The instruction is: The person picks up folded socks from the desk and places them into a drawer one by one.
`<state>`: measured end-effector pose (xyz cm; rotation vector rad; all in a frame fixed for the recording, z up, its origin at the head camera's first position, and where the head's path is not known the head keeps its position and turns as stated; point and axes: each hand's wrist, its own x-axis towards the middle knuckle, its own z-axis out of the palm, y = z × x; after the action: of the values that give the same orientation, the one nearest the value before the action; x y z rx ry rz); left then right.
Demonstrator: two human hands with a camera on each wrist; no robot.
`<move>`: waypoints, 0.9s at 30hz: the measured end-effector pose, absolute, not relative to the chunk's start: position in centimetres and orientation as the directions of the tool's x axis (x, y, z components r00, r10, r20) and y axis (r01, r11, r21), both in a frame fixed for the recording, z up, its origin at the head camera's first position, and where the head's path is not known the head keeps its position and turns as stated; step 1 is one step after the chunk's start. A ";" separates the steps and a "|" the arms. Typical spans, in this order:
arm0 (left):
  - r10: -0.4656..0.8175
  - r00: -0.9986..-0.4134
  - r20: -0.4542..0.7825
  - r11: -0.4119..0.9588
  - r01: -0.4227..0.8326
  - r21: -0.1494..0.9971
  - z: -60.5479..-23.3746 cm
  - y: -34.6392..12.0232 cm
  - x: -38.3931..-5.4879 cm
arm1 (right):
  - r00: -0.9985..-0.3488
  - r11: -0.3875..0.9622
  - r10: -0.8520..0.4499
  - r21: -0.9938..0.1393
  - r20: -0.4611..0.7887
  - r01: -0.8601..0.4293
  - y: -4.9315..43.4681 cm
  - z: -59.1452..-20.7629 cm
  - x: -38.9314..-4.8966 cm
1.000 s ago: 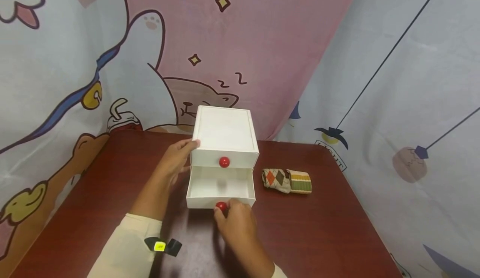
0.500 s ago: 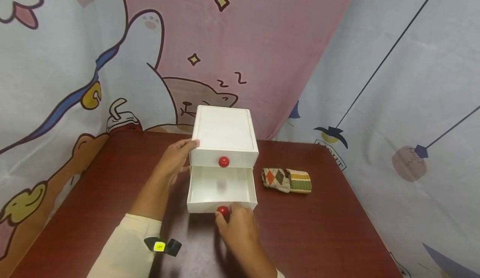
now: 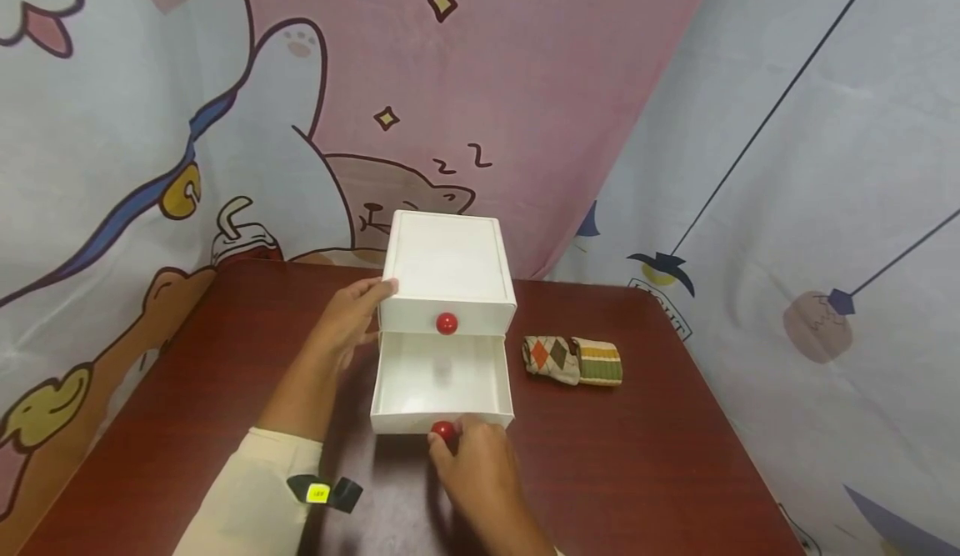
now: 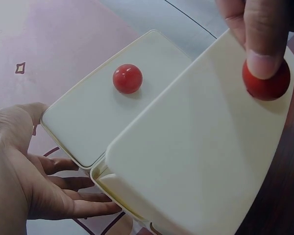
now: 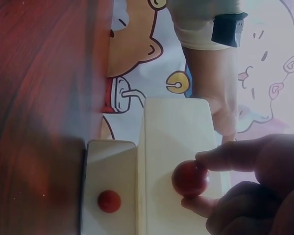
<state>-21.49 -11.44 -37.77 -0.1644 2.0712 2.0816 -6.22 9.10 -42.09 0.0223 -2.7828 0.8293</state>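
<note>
A white drawer unit (image 3: 450, 256) stands on the table, its top drawer closed behind a red knob (image 3: 447, 323). Below that, a drawer (image 3: 442, 373) is pulled out and shows a bare inside. My right hand (image 3: 480, 464) pinches that drawer's red knob (image 5: 190, 178) between thumb and finger. My left hand (image 3: 351, 318) rests on the unit's left side, thumb at the top front edge, the other fingers (image 4: 83, 205) stretched along the side wall. The right wrist view also shows a lower drawer front (image 5: 110, 166) with its own knob, hidden in the head view.
Rolled socks (image 3: 572, 361), one argyle-patterned and one striped, lie on the dark red table (image 3: 637, 456) to the right of the unit. A printed cloth (image 3: 540, 81) hangs behind the table and along its sides.
My right hand has drawn the drawer farther out toward me by its knob. The left hand stays at the unit's side, and the socks have not moved.
</note>
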 end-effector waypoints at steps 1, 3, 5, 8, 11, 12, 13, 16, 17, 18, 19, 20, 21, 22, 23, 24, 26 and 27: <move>0.062 -0.973 -0.221 0.001 -0.221 0.975 -37.8 -11.5 -21.5 | -0.972 0.840 0.051 -0.536 0.231 -0.083 9.1 -42.1 -6.2; 0.065 -0.974 -0.218 0.001 -0.219 0.976 -37.8 -11.5 -21.5 | -0.973 0.841 0.047 -0.534 0.228 -0.084 9.1 -42.1 -6.2; 0.067 -0.974 -0.216 0.001 -0.216 0.976 -37.8 -11.5 -21.5 | -0.974 0.840 0.044 -0.537 0.221 -0.084 9.1 -42.1 -6.1; 0.066 -0.974 -0.215 0.000 -0.216 0.976 -37.8 -11.5 -21.5 | -0.978 0.832 0.030 -0.547 0.208 -0.091 9.3 -42.0 -6.0; 0.062 -0.974 -0.218 -0.001 -0.219 0.976 -37.7 -11.5 -21.5 | -0.982 0.819 0.016 -0.566 0.191 -0.096 9.6 -41.8 -5.9; 0.062 -0.974 -0.219 -0.001 -0.219 0.976 -37.7 -11.5 -21.5 | -0.983 0.817 0.012 -0.569 0.185 -0.097 9.8 -41.7 -5.9; 0.061 -0.974 -0.218 0.000 -0.218 0.976 -37.7 -11.5 -21.4 | -0.983 0.815 0.010 -0.571 0.182 -0.097 9.9 -41.5 -5.8; 0.061 -0.974 -0.219 -0.001 -0.220 0.976 -37.6 -11.5 -21.4 | -0.984 0.826 0.017 -0.557 0.178 -0.087 10.4 -41.0 -5.7; 0.060 -0.974 -0.220 -0.001 -0.221 0.975 -37.6 -11.5 -21.4 | -0.984 0.831 0.020 -0.550 0.179 -0.083 10.6 -40.8 -5.6; 0.058 -0.973 -0.223 -0.001 -0.223 0.975 -37.6 -11.5 -21.4 | -0.983 0.836 0.025 -0.544 0.184 -0.080 10.8 -40.6 -5.6; 0.057 -0.973 -0.224 -0.001 -0.224 0.975 -37.6 -11.5 -21.4 | -0.982 0.837 0.031 -0.542 0.188 -0.077 11.0 -40.4 -5.6; 0.057 -0.973 -0.225 -0.004 -0.226 0.974 -37.6 -11.5 -21.4 | -0.980 0.839 0.039 -0.539 0.197 -0.075 11.2 -40.1 -5.5; 0.057 -0.972 -0.226 -0.004 -0.227 0.974 -37.6 -11.5 -21.4 | -0.976 0.836 0.044 -0.542 0.211 -0.080 11.4 -39.9 -5.5; 0.058 -0.972 -0.226 -0.005 -0.227 0.974 -37.6 -11.5 -21.4 | -0.973 0.830 0.054 -0.551 0.223 -0.081 11.6 -39.7 -5.5; 0.060 -0.972 -0.225 -0.006 -0.226 0.974 -37.6 -11.5 -21.4 | -0.969 0.822 0.061 -0.563 0.240 -0.088 11.9 -39.5 -5.6; 0.062 -0.973 -0.224 -0.009 -0.225 0.974 -37.6 -11.5 -21.5 | -0.964 0.808 0.072 -0.581 0.256 -0.094 12.1 -39.3 -5.6; 0.064 -0.973 -0.220 -0.012 -0.221 0.975 -37.7 -11.4 -21.5 | -0.953 0.784 0.096 -0.612 0.286 -0.105 12.7 -38.8 -5.9; 0.064 -0.974 -0.219 -0.011 -0.220 0.976 -37.7 -11.5 -21.5 | -0.950 0.770 0.111 -0.630 0.292 -0.104 13.1 -38.6 -6.1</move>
<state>-21.50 -11.46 -37.73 -0.1651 2.0578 2.0947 -6.14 13.05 -38.59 -0.0053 -2.6521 0.9709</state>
